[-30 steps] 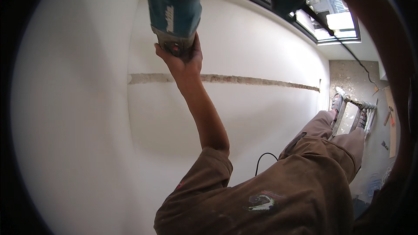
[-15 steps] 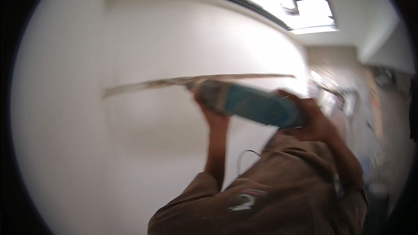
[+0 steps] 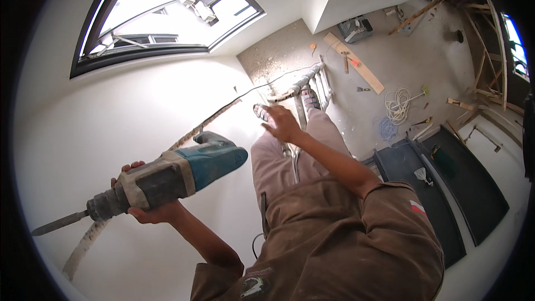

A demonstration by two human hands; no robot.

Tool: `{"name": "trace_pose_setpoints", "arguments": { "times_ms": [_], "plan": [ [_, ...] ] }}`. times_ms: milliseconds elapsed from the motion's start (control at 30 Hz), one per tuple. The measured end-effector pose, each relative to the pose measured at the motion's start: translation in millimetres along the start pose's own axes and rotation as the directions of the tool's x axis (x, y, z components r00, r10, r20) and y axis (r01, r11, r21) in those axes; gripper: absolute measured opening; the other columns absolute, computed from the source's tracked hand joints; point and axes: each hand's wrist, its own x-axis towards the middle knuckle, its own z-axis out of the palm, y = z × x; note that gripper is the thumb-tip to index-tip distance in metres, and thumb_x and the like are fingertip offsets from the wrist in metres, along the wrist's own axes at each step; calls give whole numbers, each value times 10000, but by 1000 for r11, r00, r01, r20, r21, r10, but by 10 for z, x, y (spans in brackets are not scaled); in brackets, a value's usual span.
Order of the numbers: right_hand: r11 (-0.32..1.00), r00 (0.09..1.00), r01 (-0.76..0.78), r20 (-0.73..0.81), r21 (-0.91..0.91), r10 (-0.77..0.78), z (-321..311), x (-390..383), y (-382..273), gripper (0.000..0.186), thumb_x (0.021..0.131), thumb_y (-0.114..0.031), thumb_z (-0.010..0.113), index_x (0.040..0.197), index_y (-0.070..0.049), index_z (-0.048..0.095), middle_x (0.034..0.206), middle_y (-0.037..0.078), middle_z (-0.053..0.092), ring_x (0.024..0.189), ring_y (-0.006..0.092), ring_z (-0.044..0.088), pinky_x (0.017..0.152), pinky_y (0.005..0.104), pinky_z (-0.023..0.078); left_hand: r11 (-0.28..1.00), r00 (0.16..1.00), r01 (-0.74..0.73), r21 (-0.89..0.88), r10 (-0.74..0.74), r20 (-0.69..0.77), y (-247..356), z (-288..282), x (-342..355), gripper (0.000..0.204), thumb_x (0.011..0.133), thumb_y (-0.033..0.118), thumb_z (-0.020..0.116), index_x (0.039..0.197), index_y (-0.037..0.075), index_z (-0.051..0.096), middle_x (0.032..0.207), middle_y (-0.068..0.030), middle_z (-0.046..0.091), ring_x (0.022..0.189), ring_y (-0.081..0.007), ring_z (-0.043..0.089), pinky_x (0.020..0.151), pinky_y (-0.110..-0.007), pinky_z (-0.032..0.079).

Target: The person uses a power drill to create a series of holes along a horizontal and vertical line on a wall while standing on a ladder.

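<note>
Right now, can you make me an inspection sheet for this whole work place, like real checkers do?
Surface: white wall, with a rough groove running along it.
Job's things: blue-and-grey power tool, with a chisel-like bit fitted.
Clutter: hammer, scraper and wooden plank on the floor.
Hands: left hand holds the power tool; right hand is empty.
Cables: dark cord stretched near the feet; white coil and blue coil on the floor.
Surroundings: dark-framed window; dark panels and timber on the right.
</note>
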Motion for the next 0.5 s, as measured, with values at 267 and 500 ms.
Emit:
{"name": "trace_pose_setpoints", "arguments": {
  "times_ms": [267,500],
  "plan": [
    [828,906,-389,-6,-404,422,830,788,1766,515,878,-349,502,1318,-86,459,1320,183,473,1278,354,387,1031,479,330,990,978,141,-23,-136,157,-1113,-207,-129,782,796,597,528,1346,78,327,1180,-186,472,1069,-318,505,950,-441,413],
    [807,800,-400,264,-435,539,1136,1082,2014,492,802,-485,502,966,-68,705,990,199,673,1004,353,612,956,489,372,946,946,320,60,-323,39,-2098,-606,-448,812,777,645,525,1318,69,337,1122,-197,489,1001,-295,531,891,-435,444]
  ]
}}
